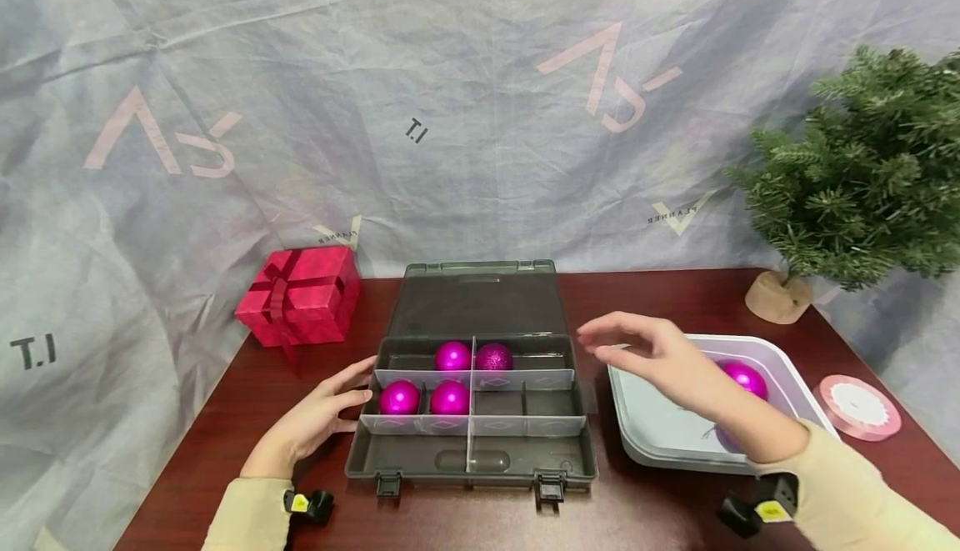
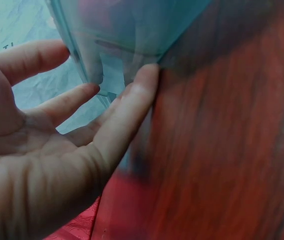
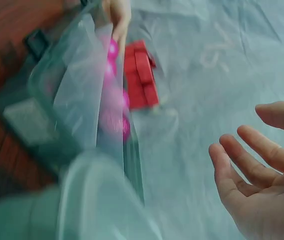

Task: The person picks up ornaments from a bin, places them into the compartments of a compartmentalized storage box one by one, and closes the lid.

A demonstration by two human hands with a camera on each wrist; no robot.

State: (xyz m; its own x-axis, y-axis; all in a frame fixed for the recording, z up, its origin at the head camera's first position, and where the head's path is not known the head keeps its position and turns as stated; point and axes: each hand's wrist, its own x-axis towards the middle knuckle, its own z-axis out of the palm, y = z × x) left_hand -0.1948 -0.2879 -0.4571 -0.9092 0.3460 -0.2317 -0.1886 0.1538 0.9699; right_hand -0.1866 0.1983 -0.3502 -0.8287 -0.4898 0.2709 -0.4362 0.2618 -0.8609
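A dark grey see-through compartment box [image 1: 416, 454] lies with its lid [image 1: 480, 308] folded back. Inside, the back row holds a shiny magenta ball [image 1: 453, 356] and a glittery magenta ball [image 1: 494, 358]; two more shiny balls [image 1: 400, 398] sit at the left of the middle row. Fingertips of my left hand [image 1: 311, 419] touch the box's left side, the fingers nearly straight. My right hand [image 1: 667, 359], holding nothing, hovers with loosely bent fingers between the box and a white tub [image 1: 637, 444]. In the right wrist view its fingers [image 3: 256, 165] are spread apart.
The tub contains a magenta ball [image 1: 745, 378] and another item partly hidden by my right forearm. Right of it lies a pink ribbon roll [image 1: 857, 407]. A small artificial tree [image 1: 862, 176] stands at the back right, a red gift box [image 1: 300, 297] at the back left. Cloth hangs behind.
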